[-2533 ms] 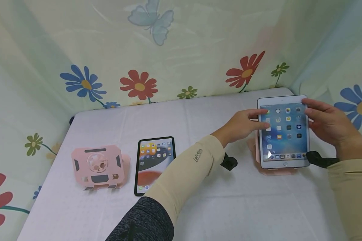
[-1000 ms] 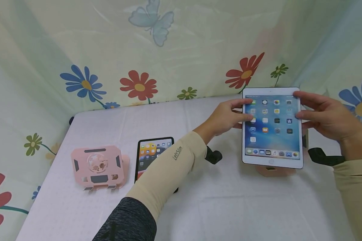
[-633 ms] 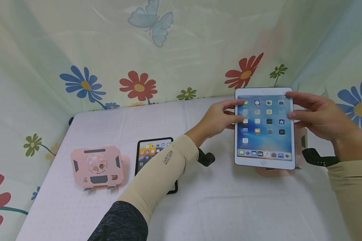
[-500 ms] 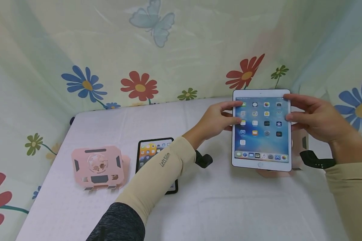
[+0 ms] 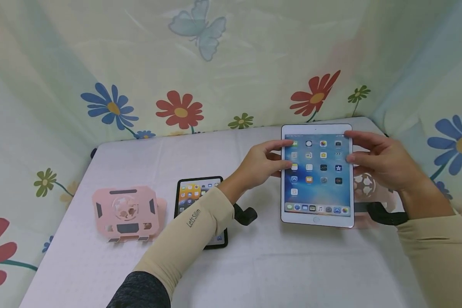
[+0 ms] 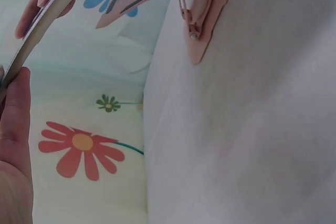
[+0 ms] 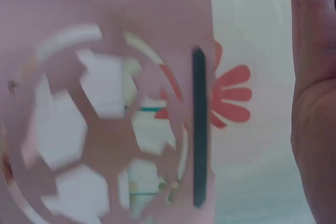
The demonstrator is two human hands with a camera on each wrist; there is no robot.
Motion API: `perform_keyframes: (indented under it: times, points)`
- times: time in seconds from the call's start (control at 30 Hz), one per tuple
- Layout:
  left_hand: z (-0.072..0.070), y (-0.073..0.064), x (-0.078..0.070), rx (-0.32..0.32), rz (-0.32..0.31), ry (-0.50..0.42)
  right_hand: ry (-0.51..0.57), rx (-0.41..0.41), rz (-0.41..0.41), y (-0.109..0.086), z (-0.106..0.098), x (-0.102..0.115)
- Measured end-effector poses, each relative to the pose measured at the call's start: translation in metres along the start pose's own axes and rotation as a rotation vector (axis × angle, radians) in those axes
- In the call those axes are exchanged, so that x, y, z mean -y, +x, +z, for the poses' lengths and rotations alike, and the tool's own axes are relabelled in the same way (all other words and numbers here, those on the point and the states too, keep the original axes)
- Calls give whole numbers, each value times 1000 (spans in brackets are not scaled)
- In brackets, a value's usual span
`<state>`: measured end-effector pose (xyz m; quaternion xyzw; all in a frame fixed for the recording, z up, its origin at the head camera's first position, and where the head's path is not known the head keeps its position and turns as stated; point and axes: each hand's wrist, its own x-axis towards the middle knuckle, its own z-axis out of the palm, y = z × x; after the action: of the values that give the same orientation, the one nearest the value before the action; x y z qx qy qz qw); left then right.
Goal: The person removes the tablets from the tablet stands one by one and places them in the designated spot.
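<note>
Both hands hold a white-framed tablet (image 5: 317,171) upright by its long sides, its lit-looking screen full of app icons. My left hand (image 5: 256,164) pinches the left edge, thumb on the front and other fingers partly behind. On the opposite edge my right hand (image 5: 385,160) grips near the upper corner, thumb and forefinger at the front. In the left wrist view the tablet (image 6: 47,19) appears edge-on, apart from the pink stand. That pink tablet stand (image 5: 365,188) with a football-pattern cut-out is behind the tablet and partly hidden; it fills much of the right wrist view.
A second pink stand (image 5: 126,214) stands at the left of the white-covered table (image 5: 292,273). Beside it lies a black-framed tablet (image 5: 192,192), partly under the left forearm. A flower-print curtain (image 5: 254,64) borders the table's back and sides.
The white tablet has come away from the right pink stand and moved left, held in both hands throughout. More of that stand shows now. The other stand and black tablet have stayed put.
</note>
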<state>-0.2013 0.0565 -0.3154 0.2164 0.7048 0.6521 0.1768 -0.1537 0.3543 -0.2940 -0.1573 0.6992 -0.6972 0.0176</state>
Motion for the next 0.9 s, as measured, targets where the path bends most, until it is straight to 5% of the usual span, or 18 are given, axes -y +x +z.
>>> perform_keyframes:
  times: [0.47,0.9]
  points:
    - [-26,-24,16,-81,-34,25,-68,10,-19,9,38,-15]
    - [-51,-47,26,-123,-79,49,-334,-47,68,18,75,-21]
